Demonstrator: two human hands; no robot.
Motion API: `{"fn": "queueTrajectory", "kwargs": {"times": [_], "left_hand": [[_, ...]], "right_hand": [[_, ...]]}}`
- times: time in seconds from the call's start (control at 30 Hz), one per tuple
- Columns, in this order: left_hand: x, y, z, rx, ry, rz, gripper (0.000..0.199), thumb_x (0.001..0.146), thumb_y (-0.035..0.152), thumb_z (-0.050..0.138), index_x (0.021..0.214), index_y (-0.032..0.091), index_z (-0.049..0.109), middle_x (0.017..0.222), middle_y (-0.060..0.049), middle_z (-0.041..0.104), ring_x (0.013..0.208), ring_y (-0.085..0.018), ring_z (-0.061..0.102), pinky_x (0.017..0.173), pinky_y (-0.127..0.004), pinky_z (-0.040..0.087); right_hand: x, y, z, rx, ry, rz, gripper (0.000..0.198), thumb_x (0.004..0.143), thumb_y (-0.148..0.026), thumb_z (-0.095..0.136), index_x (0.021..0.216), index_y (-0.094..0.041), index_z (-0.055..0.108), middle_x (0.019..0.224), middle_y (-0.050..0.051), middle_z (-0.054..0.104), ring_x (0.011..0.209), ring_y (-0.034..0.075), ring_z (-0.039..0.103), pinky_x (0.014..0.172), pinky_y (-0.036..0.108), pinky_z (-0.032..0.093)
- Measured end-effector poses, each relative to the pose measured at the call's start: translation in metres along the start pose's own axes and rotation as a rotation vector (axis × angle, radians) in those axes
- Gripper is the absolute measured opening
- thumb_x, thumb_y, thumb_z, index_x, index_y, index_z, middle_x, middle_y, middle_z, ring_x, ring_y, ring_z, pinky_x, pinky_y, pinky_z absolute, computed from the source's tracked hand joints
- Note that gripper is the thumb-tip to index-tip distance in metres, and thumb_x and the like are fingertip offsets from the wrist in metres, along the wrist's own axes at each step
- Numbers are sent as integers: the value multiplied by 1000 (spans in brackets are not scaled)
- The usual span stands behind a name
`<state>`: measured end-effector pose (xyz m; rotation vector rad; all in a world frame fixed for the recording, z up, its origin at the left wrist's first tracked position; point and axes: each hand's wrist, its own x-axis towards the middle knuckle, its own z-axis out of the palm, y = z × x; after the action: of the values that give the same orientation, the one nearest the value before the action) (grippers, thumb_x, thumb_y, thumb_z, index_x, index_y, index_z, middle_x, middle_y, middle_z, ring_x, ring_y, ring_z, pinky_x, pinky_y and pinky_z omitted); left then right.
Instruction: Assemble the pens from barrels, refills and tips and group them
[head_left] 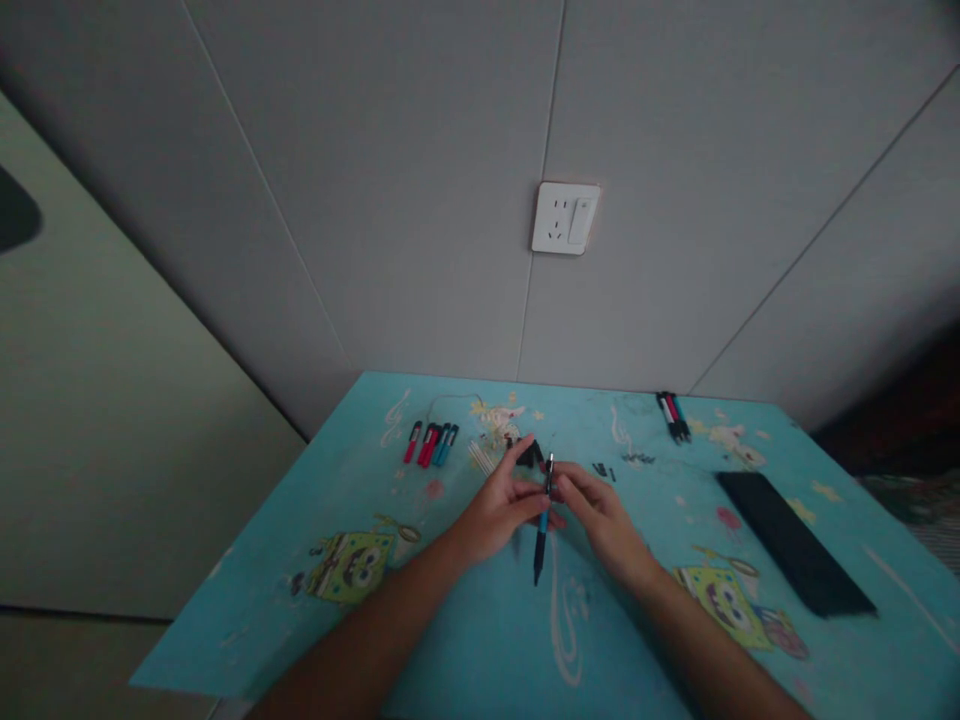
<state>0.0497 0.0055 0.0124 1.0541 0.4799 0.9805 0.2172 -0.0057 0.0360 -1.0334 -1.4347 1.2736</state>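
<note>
Blue-and-black pen [543,520]: just below the centre of the frame, between your hands, its black end toward the bottom edge; it could twist loose if your two grips press unevenly
Left hand [495,512]: your thumb and fingers are nearly closed, pinching the barrel, forefinger raised; a light pinch may let it slide
Right hand [600,510]: your thumb and forefinger are drawn in on the pen's upper part; pushing too hard there could make a piece spring off
Black flat item [795,543]: lower right, well apart, hardly at risk
Small black parts [604,470]: right of centre, near your right knuckles; a sideways sweep might scatter them
White sticks [481,458]: left of centre, near your left fingers, likely to roll if brushed
Coloured barrels [427,445]: further left, bunched, so one nudge might spread several
Bundled pens [674,417]: upper right of the tabletop, beyond easy knocking
</note>
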Motion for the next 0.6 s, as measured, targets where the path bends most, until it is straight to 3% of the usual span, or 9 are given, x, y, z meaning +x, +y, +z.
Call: {"fn": "queueTrajectory", "kwargs": {"times": [0.13,0.27,0.37,0.5,0.6], "left_hand": [[-1,-5,7,88,9,-7,80,87,31,64,150,28,13,82,-5,71,76,-21,71,73,-34,54],[-1,-4,0,382,180,110,47,92,37,54,135,21,45,87,-7,71,80,-19,69,75,-31,53],[-2,-2,-7,634,247,200,28,93,35,51,112,18,62,74,-4,68,69,-16,65,68,-26,51],[-4,2,-9,790,240,258,24,94,30,49,105,17,65,69,-2,66,62,-13,62,64,-23,50],[-6,3,-8,855,204,261,23,94,28,48,105,18,65,70,-2,66,62,-12,62,63,-22,49]], "right_hand": [[1,4,2,177,8,66,26,89,-44,58,88,-19,62,79,1,59,61,12,51,54,24,43],[3,-4,-3,534,102,83,17,90,-40,56,99,-26,55,70,-3,51,56,11,45,50,22,39],[3,-13,-12,739,61,178,17,90,-41,53,94,-25,55,58,-7,33,45,10,29,39,19,26],[1,-14,-23,883,-18,307,40,89,-51,47,62,-22,40,51,-9,19,42,9,11,36,20,16],[-1,-11,-26,936,-6,305,43,85,-48,47,56,-23,27,48,-9,15,42,9,7,35,21,15]]}}
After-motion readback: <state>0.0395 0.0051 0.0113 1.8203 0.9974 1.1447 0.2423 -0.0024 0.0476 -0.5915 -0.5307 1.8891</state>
